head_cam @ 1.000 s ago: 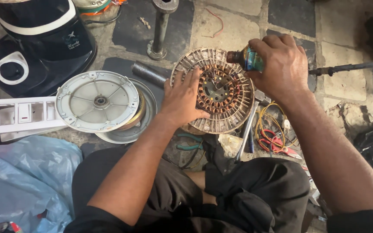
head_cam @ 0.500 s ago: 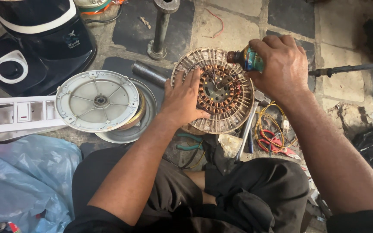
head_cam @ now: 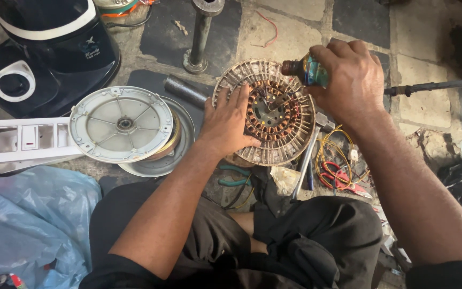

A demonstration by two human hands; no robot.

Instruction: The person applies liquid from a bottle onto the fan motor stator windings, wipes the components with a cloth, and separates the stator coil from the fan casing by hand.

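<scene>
Left hand [head_cam: 231, 126] is pressing flat, open, on the motor winding [head_cam: 266, 120] at centre frame, steadying it; right hand [head_cam: 348, 80] is gripping a small bottle [head_cam: 306, 69], tilting its neck over the coils.

- Left hand [head_cam: 230, 122] lies palm down, fingers spread and flat, forearm running up from the lower left.
- Right hand [head_cam: 348, 80] is curled in a closed grip, knuckles up, thumb side turned left.
- Right forearm slants in from the lower right corner.
- Both arms are bare; the hands sit near each other, not touching.
</scene>
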